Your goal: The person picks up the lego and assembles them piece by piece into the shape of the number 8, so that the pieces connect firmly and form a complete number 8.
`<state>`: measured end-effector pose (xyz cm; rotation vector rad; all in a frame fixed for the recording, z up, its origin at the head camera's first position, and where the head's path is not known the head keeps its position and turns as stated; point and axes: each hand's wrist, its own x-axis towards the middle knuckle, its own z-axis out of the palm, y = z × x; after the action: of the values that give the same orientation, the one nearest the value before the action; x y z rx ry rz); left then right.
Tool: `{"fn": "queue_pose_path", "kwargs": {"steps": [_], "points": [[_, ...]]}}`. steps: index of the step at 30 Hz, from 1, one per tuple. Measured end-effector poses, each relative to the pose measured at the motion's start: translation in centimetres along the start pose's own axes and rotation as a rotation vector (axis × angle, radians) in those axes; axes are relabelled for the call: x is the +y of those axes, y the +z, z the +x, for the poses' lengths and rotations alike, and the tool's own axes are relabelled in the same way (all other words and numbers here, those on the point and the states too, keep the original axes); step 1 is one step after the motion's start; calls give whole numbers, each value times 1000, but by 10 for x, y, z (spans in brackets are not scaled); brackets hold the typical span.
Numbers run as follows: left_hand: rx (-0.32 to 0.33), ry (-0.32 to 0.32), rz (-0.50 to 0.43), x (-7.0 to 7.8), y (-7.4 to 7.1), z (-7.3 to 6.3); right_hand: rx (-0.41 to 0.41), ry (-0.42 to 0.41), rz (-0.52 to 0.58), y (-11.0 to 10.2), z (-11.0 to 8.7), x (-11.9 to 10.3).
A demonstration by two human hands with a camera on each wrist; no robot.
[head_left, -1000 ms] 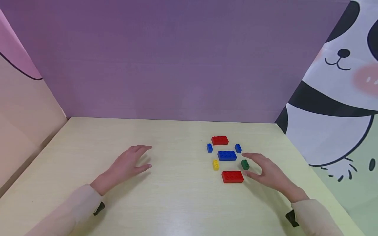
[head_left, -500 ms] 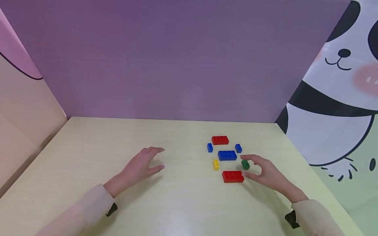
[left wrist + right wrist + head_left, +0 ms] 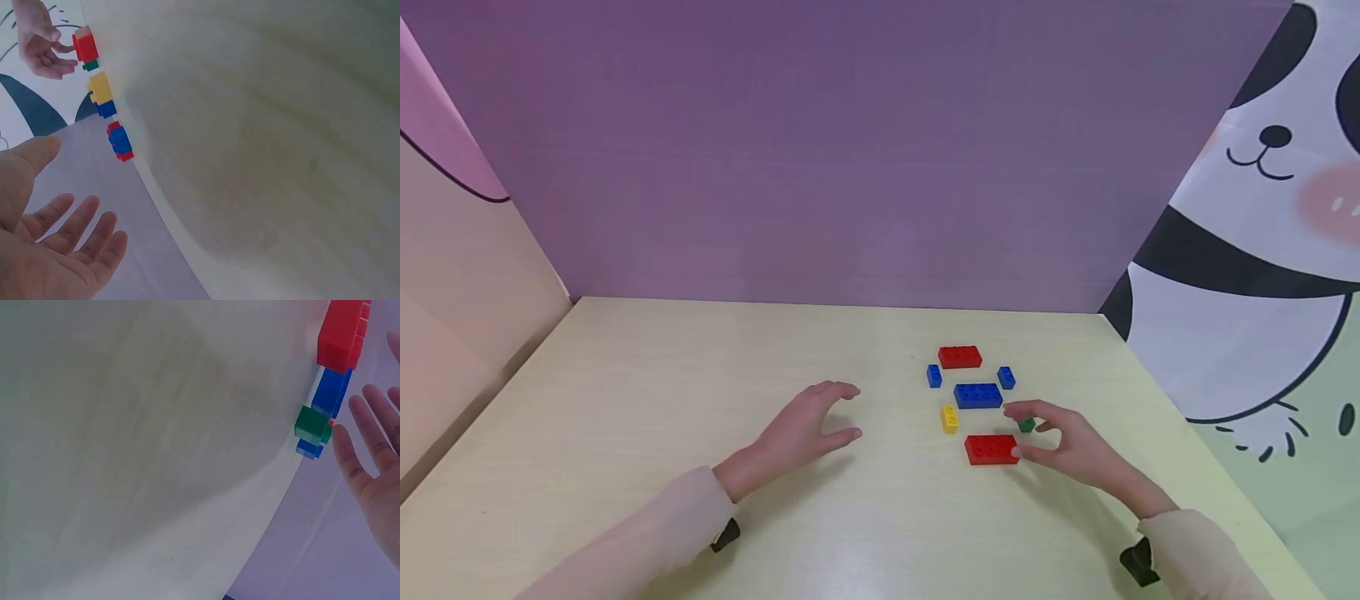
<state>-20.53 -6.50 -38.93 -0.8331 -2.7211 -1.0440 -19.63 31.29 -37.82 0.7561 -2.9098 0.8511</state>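
Observation:
Over the right part of the table, my right hand hovers with fingers apart and nothing between them. Its thumb tip overlaps the right end of the near red brick in the head view. Under its fingers a small green brick is partly hidden; the right wrist view shows that green brick whole. My left hand is held over the middle of the table, fingers spread and holding nothing. To its right lie a small yellow brick and a long blue brick.
Behind the long blue brick are two small blue bricks and a far red brick. The pale wooden table ends at a purple wall. A panda picture covers the right wall.
My left hand has moved right, toward the bricks. My right hand has shifted slightly left, and its fingers now cover more of the green brick. The bricks stay where they were.

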Motion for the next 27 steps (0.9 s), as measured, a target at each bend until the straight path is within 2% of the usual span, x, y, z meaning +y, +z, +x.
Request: {"fn": "queue_pose_path", "kwargs": {"steps": [4,8,15,20,27], "points": [[-24,15,-30,6,7,6,-5,-24,9,3,0,2],[-51,15,-23,12,13,13,-16,-29,20,4,0,4],[-119,-28,-56,26,21,27,-46,-47,42,7,-2,9],[-147,-66,-77,33,29,37,-78,-40,59,8,-3,11],[-164,-72,-119,38,40,48,-106,-50,65,6,-3,9]]}}
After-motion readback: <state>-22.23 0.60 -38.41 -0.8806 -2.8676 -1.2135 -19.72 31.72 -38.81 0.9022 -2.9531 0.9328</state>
